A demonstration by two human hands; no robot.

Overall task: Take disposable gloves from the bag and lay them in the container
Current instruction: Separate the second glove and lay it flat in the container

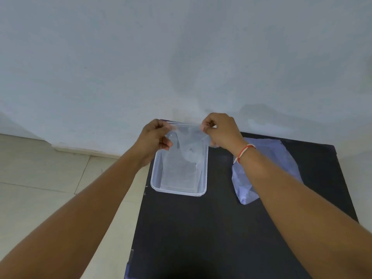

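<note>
Over the container (pixel 159 178) at the table's (pixel 211 228) far-left corner, L hand (pixel 155 137) & R hand (pixel 221 130) pinch a glove (pixel 189 141) stretched btwn them; bag (pixel 281 156) lies just right.

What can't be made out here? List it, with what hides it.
Head view only:
- Bag: contents unreadable through the cloudy plastic; the right forearm crosses it.
- Glove: clear film over a clear container, so its outline and any gloves already inside blur together.
- Fingertips of the left hand and right hand: curled away, pinch points hidden.
- Table: near edge cut off by the frame.
</note>
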